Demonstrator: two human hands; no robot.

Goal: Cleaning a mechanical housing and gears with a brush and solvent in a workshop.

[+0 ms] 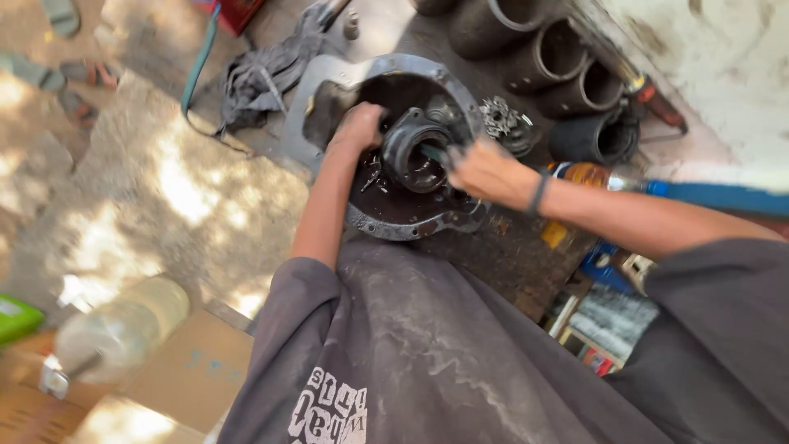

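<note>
Head view: left hand (359,127) grips the dark metal ring (415,148) inside a round housing (386,222); right hand (485,171) pinches a thin tool (434,153). Cardboard box (193,374) lies lower left, beside a green package (15,316).

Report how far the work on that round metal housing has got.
Done: the round housing lies open on the bench, and a small gear is set aside. In hand: left hand and right hand are on the dark hub inside. Left: the hub isn't visibly free, and the gear stays out.
</note>
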